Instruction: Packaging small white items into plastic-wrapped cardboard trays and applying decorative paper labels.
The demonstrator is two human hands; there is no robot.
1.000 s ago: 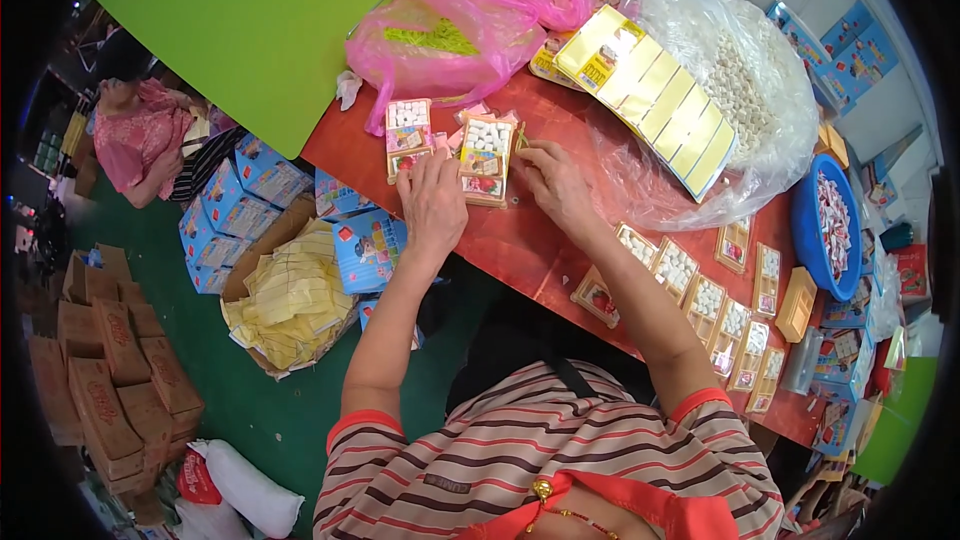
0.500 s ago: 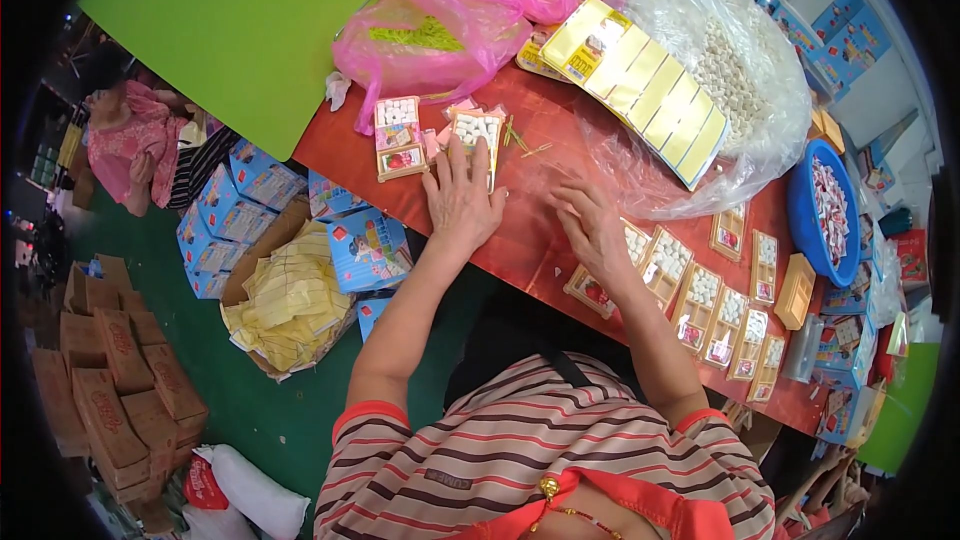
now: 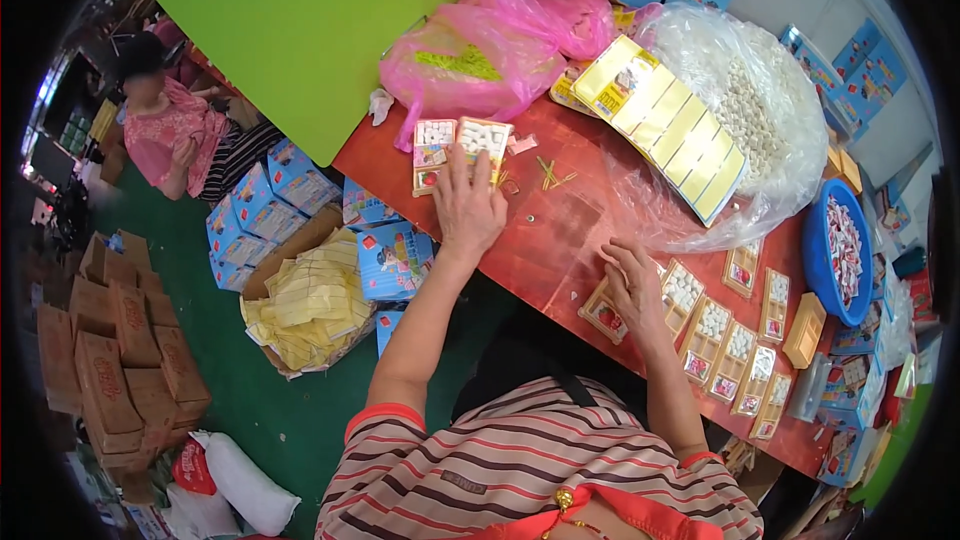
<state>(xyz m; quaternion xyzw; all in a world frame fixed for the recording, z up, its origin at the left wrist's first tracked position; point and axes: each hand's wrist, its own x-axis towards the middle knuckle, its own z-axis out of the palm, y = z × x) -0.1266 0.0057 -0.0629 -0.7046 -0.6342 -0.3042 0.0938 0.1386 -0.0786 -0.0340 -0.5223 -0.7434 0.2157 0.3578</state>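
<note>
My left hand [image 3: 470, 208] lies with outstretched fingers on a small wooden tray of white pieces [image 3: 485, 137]. That tray sits against another small tray [image 3: 434, 153], which holds white pieces and a red picture. The fingers hide the near part of the first tray. My right hand [image 3: 636, 292] hovers or rests at the near side of the table, fingers apart and slightly bent. Beneath and beside it is a tray with a red picture [image 3: 606, 316], partly covered by the hand. Further trays of white pieces [image 3: 711, 321] stand in a row to its right.
Green strips [image 3: 552, 176] and a pink piece [image 3: 521, 144] lie on the red table [image 3: 540, 235]. Behind are a pink bag [image 3: 480, 70], yellow card sheets [image 3: 665, 125], a clear bag of white pieces [image 3: 750, 110] and a blue basin [image 3: 835, 255]. A person [image 3: 165, 130] sits at far left.
My left hand has slid its tray left against the neighbouring one, closing the gap. My right hand has come down nearer to me, beside the tray row. The view has shifted slightly.
</note>
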